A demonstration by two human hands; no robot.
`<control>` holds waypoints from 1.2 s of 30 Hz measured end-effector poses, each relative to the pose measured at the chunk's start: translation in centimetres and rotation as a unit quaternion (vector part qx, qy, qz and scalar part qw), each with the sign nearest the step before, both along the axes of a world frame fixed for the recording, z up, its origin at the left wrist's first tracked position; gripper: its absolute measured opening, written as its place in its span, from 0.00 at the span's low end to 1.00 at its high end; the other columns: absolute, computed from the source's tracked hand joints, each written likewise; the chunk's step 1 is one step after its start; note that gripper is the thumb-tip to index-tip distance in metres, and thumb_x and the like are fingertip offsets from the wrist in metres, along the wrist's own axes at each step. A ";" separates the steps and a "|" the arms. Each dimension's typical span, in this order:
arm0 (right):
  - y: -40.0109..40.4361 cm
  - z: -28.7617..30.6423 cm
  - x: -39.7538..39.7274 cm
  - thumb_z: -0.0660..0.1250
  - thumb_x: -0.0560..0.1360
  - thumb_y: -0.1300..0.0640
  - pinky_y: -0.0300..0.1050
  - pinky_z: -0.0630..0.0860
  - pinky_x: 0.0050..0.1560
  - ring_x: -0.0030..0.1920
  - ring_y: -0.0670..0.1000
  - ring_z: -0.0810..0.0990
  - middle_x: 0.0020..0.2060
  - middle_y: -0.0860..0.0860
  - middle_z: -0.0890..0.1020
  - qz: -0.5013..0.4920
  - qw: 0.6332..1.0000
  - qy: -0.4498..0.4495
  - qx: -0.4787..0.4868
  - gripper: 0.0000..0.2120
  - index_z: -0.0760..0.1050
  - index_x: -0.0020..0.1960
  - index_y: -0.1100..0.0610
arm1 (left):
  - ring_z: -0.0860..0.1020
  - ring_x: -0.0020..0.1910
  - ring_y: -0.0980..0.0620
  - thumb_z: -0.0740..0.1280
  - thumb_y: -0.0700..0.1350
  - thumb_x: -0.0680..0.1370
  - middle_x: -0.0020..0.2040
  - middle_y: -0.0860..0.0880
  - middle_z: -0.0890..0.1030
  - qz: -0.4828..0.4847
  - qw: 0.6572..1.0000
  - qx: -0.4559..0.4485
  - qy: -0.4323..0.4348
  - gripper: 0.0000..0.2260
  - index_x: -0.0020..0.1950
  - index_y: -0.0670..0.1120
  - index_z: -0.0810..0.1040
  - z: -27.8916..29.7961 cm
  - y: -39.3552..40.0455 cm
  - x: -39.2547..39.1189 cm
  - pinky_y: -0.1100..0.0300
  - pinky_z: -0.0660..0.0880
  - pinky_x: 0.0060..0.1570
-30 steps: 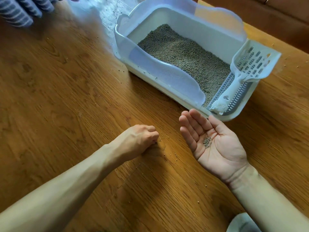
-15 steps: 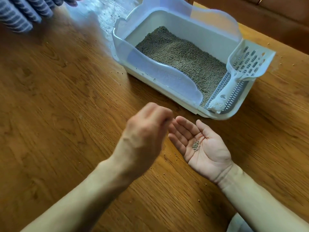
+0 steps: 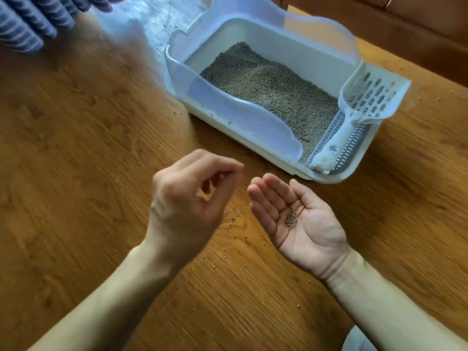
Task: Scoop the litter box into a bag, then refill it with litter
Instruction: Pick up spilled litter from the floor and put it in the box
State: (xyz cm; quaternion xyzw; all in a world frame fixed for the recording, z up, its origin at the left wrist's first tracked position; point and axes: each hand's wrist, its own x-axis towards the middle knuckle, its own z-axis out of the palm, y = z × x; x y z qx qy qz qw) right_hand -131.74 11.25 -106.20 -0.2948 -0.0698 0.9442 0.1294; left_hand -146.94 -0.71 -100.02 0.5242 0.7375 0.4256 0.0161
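Note:
A white litter box (image 3: pixel 243 117) with a translucent rim stands on the wooden table, holding grey litter (image 3: pixel 273 89). A white slotted scoop (image 3: pixel 367 100) rests across its right end, handle over the grid. In front of the box, my right hand (image 3: pixel 311 231) lies palm up with straight fingers, a small heap of litter pellets (image 3: pixel 291 219) on the palm. My left hand (image 3: pixel 187 201) hovers just left of it, motion-blurred, thumb and fingers curled together; nothing shows between the fingertips. Loose pellets (image 3: pixel 231 219) are scattered on the table between the hands.
Blue striped fabric (image 3: pixel 30 21) lies at the table's far left corner. A brown cushioned seat (image 3: pixel 417 19) runs behind the table at the right. A pale rounded object (image 3: pixel 359 340) peeks in at the bottom edge. Stray pellets dot the wood (image 3: pixel 76 148).
My left hand lifted from the table, moved over my right palm, then drew back a little to the left. My right hand stayed palm up with the pellets.

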 end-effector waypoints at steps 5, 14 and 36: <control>1.1 -0.7 0.6 0.54 0.81 0.52 0.56 0.76 0.62 0.62 0.61 0.78 0.58 0.65 0.80 -0.002 1.000 0.026 0.008 0.23 0.78 0.59 0.68 | 0.80 0.42 0.59 0.74 0.41 0.75 0.47 0.54 0.83 -0.022 0.976 -0.215 -0.008 0.07 0.52 0.47 0.85 -7.4 -1.8 -2.9 0.58 0.82 0.43; 1.3 -1.2 1.3 0.53 0.82 0.51 0.55 0.75 0.63 0.63 0.60 0.77 0.59 0.64 0.80 -0.006 1.000 0.011 0.008 0.24 0.78 0.60 0.67 | 0.72 0.46 0.58 0.69 0.43 0.79 0.50 0.52 0.76 -0.202 0.932 -0.279 0.115 0.07 0.55 0.48 0.83 -11.0 -1.0 -3.2 0.65 0.76 0.44; 0.5 1.2 -0.2 0.56 0.78 0.51 0.53 0.82 0.49 0.50 0.61 0.84 0.50 0.65 0.83 -0.016 0.999 -0.030 0.027 0.23 0.83 0.48 0.68 | 0.74 0.40 0.55 0.63 0.38 0.82 0.44 0.50 0.76 0.059 0.997 -0.040 -0.004 0.04 0.49 0.42 0.77 -3.7 0.7 -0.2 0.68 0.72 0.41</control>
